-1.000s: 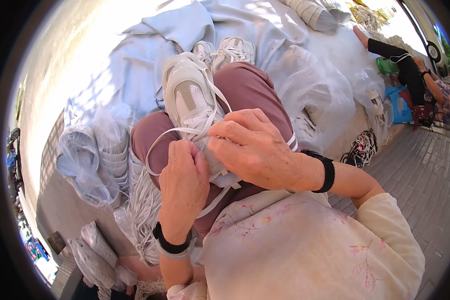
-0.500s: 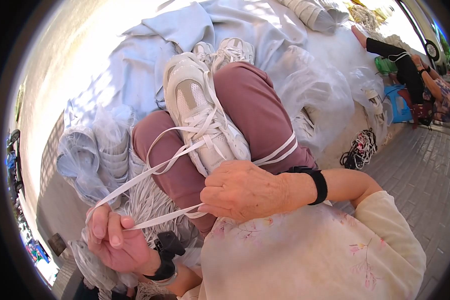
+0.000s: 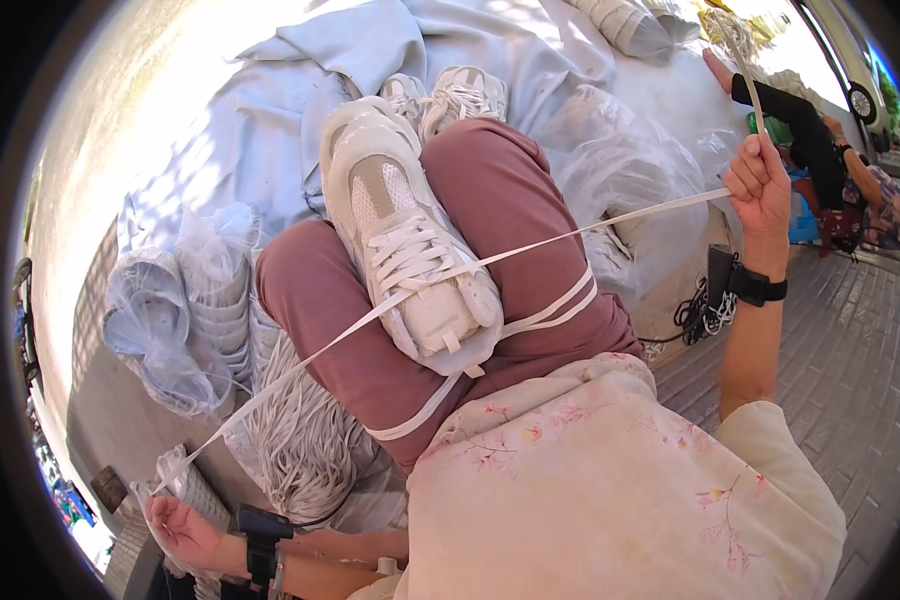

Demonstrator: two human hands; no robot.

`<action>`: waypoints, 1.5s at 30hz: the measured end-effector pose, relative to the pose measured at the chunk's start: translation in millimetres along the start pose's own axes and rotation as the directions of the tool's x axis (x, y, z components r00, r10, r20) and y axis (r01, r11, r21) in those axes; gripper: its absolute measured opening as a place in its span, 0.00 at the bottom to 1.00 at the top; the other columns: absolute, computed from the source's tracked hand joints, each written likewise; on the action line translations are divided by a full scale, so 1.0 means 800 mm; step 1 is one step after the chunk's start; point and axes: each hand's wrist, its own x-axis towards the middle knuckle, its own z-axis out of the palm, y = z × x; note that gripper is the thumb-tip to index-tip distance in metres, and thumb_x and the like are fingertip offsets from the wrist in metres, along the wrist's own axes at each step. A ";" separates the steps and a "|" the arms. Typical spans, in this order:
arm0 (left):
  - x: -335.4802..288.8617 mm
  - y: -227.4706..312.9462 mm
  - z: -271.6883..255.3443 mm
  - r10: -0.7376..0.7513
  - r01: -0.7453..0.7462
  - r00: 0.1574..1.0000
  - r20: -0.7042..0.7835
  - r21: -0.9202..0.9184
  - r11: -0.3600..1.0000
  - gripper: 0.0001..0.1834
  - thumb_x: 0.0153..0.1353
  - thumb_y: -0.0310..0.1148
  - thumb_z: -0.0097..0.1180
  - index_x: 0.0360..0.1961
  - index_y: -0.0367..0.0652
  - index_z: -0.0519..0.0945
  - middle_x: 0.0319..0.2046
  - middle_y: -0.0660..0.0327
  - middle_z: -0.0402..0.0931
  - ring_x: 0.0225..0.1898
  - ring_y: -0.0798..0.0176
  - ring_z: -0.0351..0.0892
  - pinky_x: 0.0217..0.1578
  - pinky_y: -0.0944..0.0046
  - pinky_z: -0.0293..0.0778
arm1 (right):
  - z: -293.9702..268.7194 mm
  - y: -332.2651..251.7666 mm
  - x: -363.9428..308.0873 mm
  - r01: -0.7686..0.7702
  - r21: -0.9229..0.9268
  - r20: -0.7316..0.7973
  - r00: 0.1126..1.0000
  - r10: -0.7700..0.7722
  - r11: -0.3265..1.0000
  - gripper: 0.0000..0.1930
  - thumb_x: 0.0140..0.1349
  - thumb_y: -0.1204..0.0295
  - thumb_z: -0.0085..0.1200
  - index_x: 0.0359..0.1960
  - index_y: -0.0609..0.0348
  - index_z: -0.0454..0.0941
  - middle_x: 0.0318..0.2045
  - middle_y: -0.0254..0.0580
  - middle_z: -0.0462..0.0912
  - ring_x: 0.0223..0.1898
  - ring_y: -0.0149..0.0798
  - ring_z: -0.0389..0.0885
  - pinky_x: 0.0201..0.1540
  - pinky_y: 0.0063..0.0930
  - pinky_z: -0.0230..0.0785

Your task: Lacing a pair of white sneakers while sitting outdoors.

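A beige and white sneaker (image 3: 375,190) rests between my thighs, its toe pointing away from me. Its white shoelace (image 3: 580,228) runs tight in both directions from the top of the lacing, near the tongue. Far out to the right, my raised right hand (image 3: 760,185) is closed round one side of the lace, and a loose end sticks up above the fingers. Low at the left, my left hand (image 3: 185,530) grips the other side with curled fingers. Neither hand touches the sneaker.
White bands circle my thighs. A bundle of white laces (image 3: 305,445) lies by my left leg, near plastic-wrapped shoe parts (image 3: 210,290). Beyond my knees is another pair of sneakers (image 3: 460,100) on a pale blue cloth (image 3: 350,50). A person (image 3: 875,200) sits at the far right.
My hands have spread wide apart, the right one up and right, the left one down and left. The slack lace loops have drawn straight and the lacing lies tighter.
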 end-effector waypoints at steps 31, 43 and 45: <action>0.028 -0.366 0.156 -0.284 0.159 0.957 -0.054 0.918 0.364 0.08 0.66 0.29 0.54 0.43 0.37 0.76 0.32 0.66 0.74 0.25 0.76 0.66 0.28 0.73 0.67 | 0.248 0.217 -0.010 0.588 -0.734 0.637 0.769 0.044 0.339 0.05 0.52 0.74 0.55 0.30 0.62 0.76 0.25 0.38 0.73 0.22 0.38 0.73 0.26 0.31 0.66; 0.039 -0.411 0.166 -0.414 -0.170 0.906 0.089 0.972 -0.164 0.07 0.58 0.24 0.60 0.37 0.36 0.77 0.30 0.57 0.78 0.20 0.66 0.69 0.25 0.66 0.68 | 0.248 0.208 -0.007 0.434 -0.771 0.590 0.762 0.267 0.465 0.09 0.51 0.72 0.61 0.28 0.61 0.74 0.21 0.34 0.70 0.23 0.29 0.65 0.27 0.23 0.60; 0.039 -0.410 0.168 -0.423 -0.182 0.901 0.092 0.967 -0.179 0.07 0.58 0.24 0.60 0.37 0.36 0.77 0.29 0.57 0.77 0.20 0.66 0.69 0.25 0.66 0.68 | 0.254 0.209 -0.009 0.392 -0.779 0.531 0.827 0.183 0.489 0.09 0.49 0.72 0.58 0.25 0.64 0.72 0.21 0.46 0.73 0.22 0.46 0.72 0.28 0.35 0.65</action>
